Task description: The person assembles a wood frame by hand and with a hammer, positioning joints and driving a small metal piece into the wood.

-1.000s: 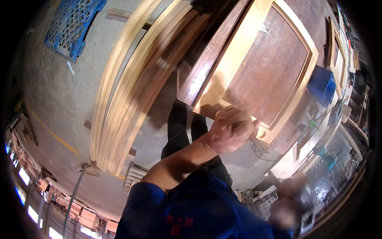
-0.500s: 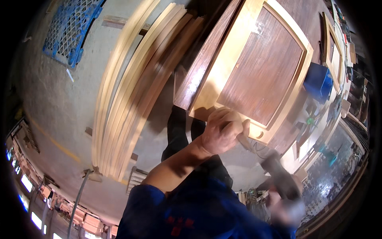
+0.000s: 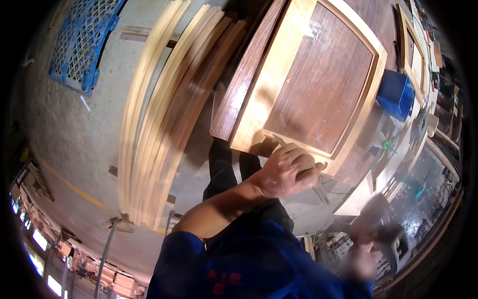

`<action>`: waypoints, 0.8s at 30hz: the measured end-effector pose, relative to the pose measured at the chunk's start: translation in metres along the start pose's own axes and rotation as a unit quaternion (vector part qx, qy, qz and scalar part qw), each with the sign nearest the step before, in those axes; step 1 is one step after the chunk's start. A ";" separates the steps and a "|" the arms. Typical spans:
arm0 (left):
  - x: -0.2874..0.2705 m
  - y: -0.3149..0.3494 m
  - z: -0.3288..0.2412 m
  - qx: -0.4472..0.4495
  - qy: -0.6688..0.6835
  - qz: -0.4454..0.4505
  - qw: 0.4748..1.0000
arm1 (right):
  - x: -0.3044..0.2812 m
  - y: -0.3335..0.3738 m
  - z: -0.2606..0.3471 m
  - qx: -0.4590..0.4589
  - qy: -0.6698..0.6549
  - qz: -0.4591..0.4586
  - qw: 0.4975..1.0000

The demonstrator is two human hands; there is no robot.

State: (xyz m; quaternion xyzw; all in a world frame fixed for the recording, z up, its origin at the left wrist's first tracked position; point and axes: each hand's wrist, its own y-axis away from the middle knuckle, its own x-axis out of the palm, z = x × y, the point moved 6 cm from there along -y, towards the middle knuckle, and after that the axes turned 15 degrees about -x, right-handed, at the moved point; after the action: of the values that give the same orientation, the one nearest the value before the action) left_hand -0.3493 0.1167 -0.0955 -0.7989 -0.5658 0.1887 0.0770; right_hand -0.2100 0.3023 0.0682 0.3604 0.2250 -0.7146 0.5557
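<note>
A pale wooden frame [image 3: 271,94] with a curved side lies on a dark brown board [image 3: 318,84]. At its near edge my left hand [image 3: 291,172] is closed around a thin flat strip [image 3: 321,193], whose ends poke out beyond the fingers; its exact kind is unclear. The knuckles are close to the frame's near rail, and a shadow falls on the wood beside them. Low on the right, my right hand [image 3: 364,251], smeared by motion, grips a bulky dark tool [image 3: 376,219] with a loop-shaped part. The tool is apart from the frame.
Long wooden strips [image 3: 159,119] lie in a stack left of the board. A blue plastic pallet [image 3: 82,45] rests on the floor at the far left. To the right are a blue box [image 3: 396,94], another wooden frame [image 3: 413,55] and a cluttered dark surface [image 3: 423,199].
My left hand has shifted slightly right and nearer along the frame's near edge, showing more of the strip. My right hand's dark tool has swung right and turned.
</note>
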 end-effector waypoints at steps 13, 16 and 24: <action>-0.008 0.009 -0.020 0.016 -0.047 0.081 0.995 | 0.119 -0.143 -0.077 -0.103 0.127 0.116 0.980; -0.005 0.010 -0.024 0.015 -0.076 0.120 0.990 | 0.107 -0.132 -0.056 -0.154 0.108 0.090 0.978; 0.001 0.017 -0.016 -0.023 -0.082 0.145 0.986 | 0.157 -0.028 -0.025 0.448 -0.530 0.349 0.630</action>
State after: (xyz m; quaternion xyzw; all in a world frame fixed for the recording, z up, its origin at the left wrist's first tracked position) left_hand -0.3281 0.1134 -0.0866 -0.8557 -0.4527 0.2501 -0.0159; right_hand -0.2499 0.2288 -0.0703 0.1752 -0.5987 -0.5480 0.5573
